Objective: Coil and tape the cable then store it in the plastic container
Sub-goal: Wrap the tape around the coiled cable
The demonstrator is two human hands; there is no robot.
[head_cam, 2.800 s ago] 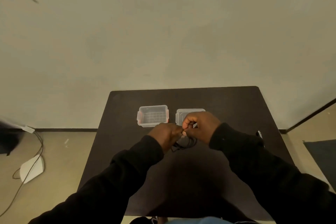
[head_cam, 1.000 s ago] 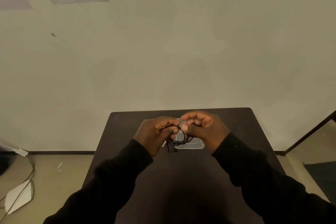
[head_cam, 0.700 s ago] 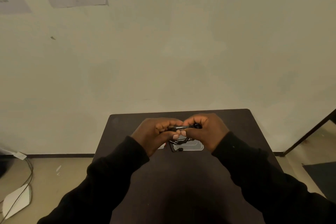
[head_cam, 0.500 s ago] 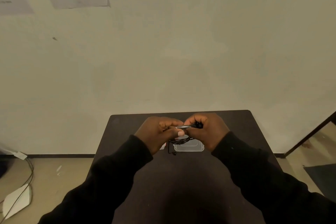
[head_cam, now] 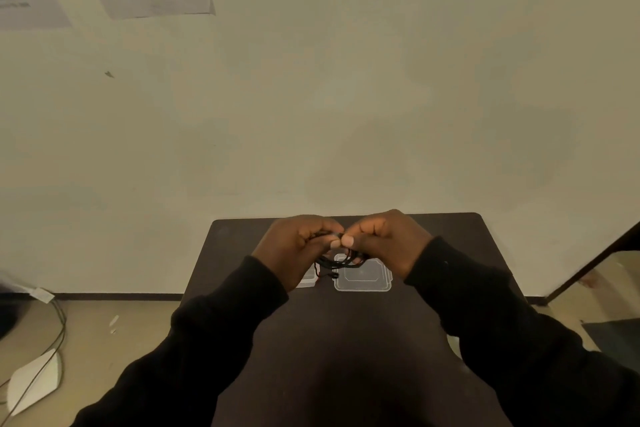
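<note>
Thin black cable (head_cam: 341, 262) looks coiled, pinched between left hand (head_cam: 294, 248) and right hand (head_cam: 389, 243) above the dark tabletop's far edge. Tape unclear; clear plastic container (head_cam: 309, 279) unfilled.

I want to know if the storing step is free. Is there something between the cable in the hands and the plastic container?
The left hand hides most of the plastic container, so its opening cannot be judged. The lid lies beside it, not on it. The coiled cable hangs above both, pinched with the right hand.
</note>
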